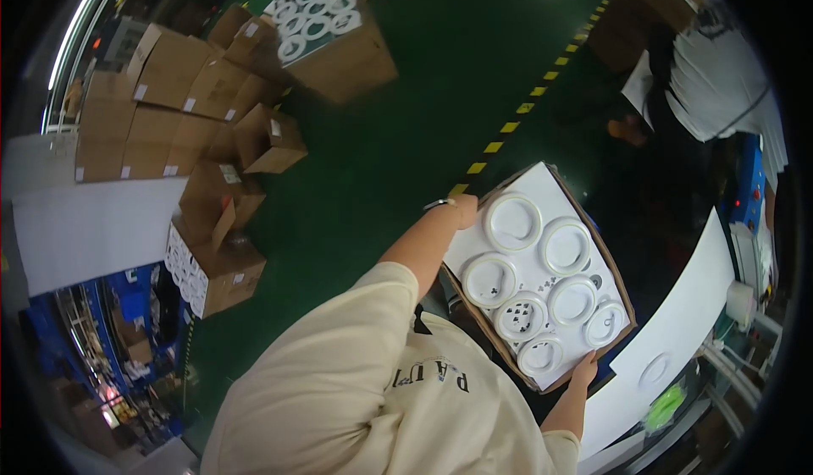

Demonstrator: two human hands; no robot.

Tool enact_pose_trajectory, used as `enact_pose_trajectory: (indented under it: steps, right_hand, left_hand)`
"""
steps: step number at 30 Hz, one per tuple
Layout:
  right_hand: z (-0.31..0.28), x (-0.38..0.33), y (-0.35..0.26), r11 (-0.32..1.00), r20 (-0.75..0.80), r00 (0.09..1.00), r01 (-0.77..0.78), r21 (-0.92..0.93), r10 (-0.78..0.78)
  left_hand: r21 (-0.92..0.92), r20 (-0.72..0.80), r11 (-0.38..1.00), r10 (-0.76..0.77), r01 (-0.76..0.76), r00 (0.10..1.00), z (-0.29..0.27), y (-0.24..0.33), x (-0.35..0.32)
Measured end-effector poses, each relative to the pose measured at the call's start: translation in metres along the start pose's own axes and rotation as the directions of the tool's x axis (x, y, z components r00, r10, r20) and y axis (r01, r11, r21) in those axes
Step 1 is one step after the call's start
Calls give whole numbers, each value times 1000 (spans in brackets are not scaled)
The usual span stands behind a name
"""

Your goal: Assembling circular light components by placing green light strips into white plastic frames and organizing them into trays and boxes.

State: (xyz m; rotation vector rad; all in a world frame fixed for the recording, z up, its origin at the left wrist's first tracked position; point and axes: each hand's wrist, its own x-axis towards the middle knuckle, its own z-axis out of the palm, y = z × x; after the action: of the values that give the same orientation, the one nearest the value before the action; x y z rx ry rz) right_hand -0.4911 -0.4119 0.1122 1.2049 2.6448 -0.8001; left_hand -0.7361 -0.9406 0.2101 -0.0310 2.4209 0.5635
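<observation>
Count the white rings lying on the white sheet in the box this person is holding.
7 white rings: two along the far edge, two in the middle row, two below them, and one nearest the right hand. Others may lie hidden under the sheet.

Scene was dim overall; a ceiling strip light (74,30) glared at upper left. Fisheye bent edges, corners were black. White sheet (542,187) at centre right was slightly overexposed; periphery was soft.

Box (616,272): brown cardboard, matt. Liner sheet (542,189): white paper or foam, can't tell, matt. Rings (512,222): white plastic, smooth, slight gloss. Floor (406,136): green, smooth, low sheen. Shirt (356,390): cream cloth, soft.
</observation>
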Motion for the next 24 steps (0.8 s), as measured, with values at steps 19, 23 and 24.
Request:
enact_pose_trajectory:
  steps: [19,23,24]
  right_hand:
    - [-20,-168,-251,644,294,736,677,-357,-610]
    - [55,-253,-382,584,295,665,745,-323,-686]
    - [73,-282,-420,588,283,664,746,-313,-692]
  left_hand:
    - [-341,-265,935,-191,94,945,4,-279,-308]
    - [-405,-269,900,-284,160,920,-61,-396,-362]
    - [-395,-284,906,-280,154,917,-77,-431,-371]
